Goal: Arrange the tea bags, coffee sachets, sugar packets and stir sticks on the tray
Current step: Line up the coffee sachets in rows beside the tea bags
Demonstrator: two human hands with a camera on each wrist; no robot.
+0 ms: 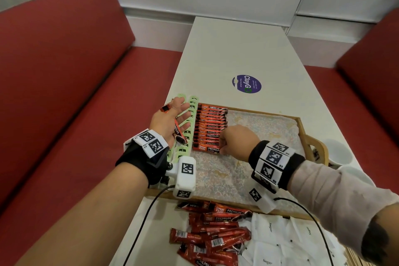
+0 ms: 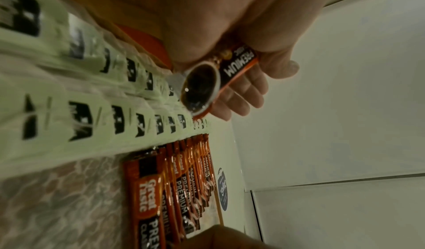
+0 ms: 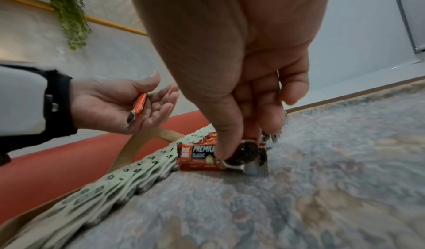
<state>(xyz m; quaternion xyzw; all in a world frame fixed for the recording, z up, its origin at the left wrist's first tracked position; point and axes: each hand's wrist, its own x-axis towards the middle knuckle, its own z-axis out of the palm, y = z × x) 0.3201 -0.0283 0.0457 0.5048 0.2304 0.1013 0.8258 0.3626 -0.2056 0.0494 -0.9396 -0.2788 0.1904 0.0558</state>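
Right hand (image 1: 234,139) pinches the nearest red coffee sachet (image 1: 206,150) of the row on the wooden tray (image 1: 303,129).
Head view: left hand (image 1: 167,122) lies palm up, fingers loose, one red sachet (image 1: 178,129) across it — pale green tea bags (image 1: 192,107) line the tray's left side, and loose sachets and white sugar packets (image 1: 269,242) lie on the white table (image 1: 237,49). Left wrist view: thumb (image 2: 285,66) rests on that sachet. Right wrist view: fingertips (image 3: 224,155) grip the row's front sachet at its end — it lies on the patterned tray lining (image 3: 322,180).
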